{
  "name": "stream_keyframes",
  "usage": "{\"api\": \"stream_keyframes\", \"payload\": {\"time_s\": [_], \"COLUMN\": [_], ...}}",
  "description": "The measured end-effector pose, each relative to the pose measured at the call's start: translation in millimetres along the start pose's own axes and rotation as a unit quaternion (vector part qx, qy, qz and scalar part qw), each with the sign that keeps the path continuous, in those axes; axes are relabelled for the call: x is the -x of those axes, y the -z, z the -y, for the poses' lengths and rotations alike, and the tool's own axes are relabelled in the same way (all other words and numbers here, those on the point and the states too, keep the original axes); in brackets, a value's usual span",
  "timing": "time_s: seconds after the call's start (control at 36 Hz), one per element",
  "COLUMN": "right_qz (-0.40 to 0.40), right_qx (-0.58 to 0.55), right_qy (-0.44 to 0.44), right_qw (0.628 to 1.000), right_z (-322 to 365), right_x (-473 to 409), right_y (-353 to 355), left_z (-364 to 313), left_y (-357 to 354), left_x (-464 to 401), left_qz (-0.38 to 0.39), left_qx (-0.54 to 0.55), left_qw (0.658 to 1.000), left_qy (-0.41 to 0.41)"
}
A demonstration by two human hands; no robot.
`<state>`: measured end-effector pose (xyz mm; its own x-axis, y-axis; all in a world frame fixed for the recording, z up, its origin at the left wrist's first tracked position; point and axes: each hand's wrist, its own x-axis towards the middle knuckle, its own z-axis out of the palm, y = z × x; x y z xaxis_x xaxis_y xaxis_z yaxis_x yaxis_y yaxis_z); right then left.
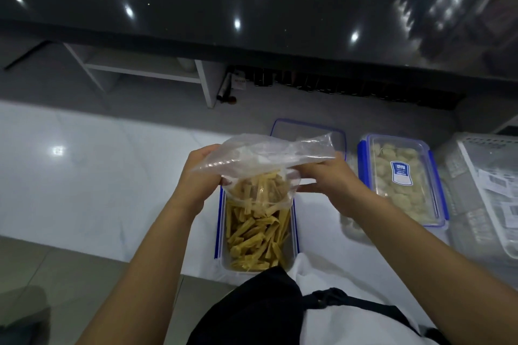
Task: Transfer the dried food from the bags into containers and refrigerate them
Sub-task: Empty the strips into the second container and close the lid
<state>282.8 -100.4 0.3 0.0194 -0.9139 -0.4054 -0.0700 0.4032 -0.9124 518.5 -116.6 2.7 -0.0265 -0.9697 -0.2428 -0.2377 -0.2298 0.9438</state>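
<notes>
A clear plastic bag (pixel 260 157) hangs mouth-down over an open clear container (pixel 221 232) with blue clips. Yellow dried strips (pixel 252 235) fill that container, and more strips sit in the bag's lower part. My left hand (pixel 196 176) grips the bag's left side. My right hand (pixel 333 179) holds its right side near the top. To the right stands a lidded container (pixel 403 179) with blue clips, holding pale round dried pieces and bearing a blue label.
A loose blue-rimmed lid (pixel 308 131) lies behind the bag on the white counter (pixel 98 176). A white plastic basket (pixel 487 190) stands at the far right. A dark glossy counter (pixel 252 8) runs across the back, with white shelving beneath.
</notes>
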Motion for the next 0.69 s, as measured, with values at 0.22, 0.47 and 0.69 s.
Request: {"api": "stream_keyframes", "payload": {"time_s": [0.22,0.47,0.69], "right_qz": [0.039,0.003,-0.017], "right_qx": [0.145,-0.052,-0.055], "right_qy": [0.032,0.045,0.073], "right_qw": [0.988,0.998,0.996], "right_z": [-12,22,41], "right_x": [7,9,9], "right_y": [-14,-2,1], "left_z": [7,-14,-35], "left_y": [-9,4,5], "left_x": [1,-7,-15], "left_qz": [0.055,-0.019,-0.020], "left_qx": [-0.051,0.075,0.077], "left_qw": [0.997,0.997,0.997], "left_qy": [0.035,0.026,-0.009]}}
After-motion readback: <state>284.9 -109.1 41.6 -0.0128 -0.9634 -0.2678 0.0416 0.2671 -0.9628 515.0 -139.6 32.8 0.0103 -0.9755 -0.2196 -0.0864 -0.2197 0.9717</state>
